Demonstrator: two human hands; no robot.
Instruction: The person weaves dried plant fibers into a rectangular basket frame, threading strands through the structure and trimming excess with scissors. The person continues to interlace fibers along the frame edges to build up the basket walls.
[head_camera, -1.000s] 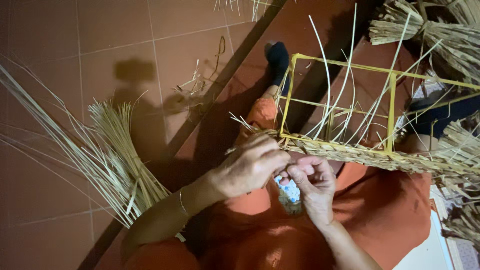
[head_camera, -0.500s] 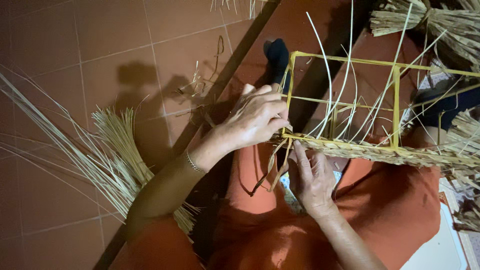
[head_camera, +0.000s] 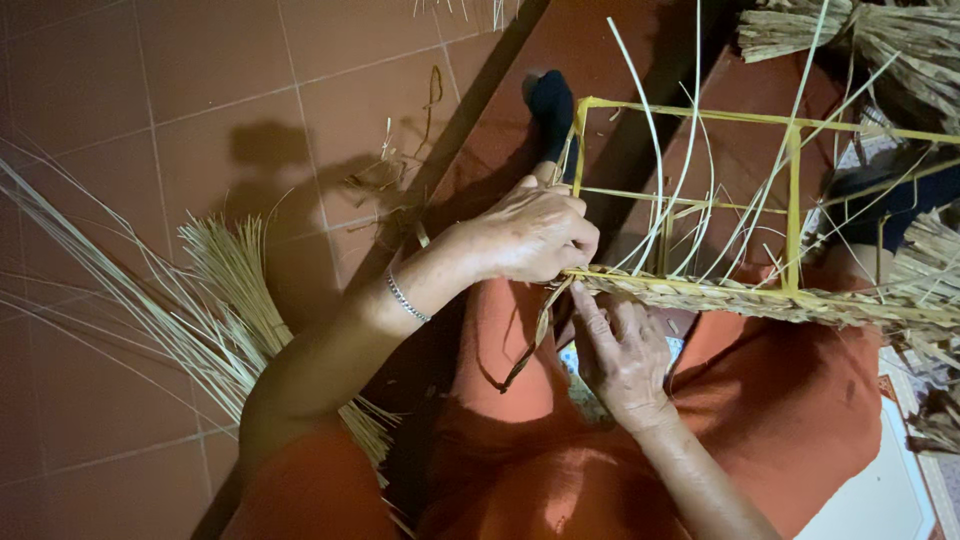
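A yellow wire frame rests across my lap, its near bar wrapped in woven straw braid. My left hand is closed around the left end of that braid at the frame's corner, a thin bracelet on the wrist. My right hand lies under the braid, fingers up against its underside, pinching the straw. A loose strand hangs down from the corner between both hands. Thin straw stalks stick up through the frame.
A fan of loose straw lies on the red tiled floor at my left. More straw bundles sit at the upper right. A dark sock-covered foot points away. My orange clothing covers my lap.
My left hand left the small object in my lap, rose to the frame's corner and closed on the braid end. My right hand moved up under the braid. The small object is now hidden.
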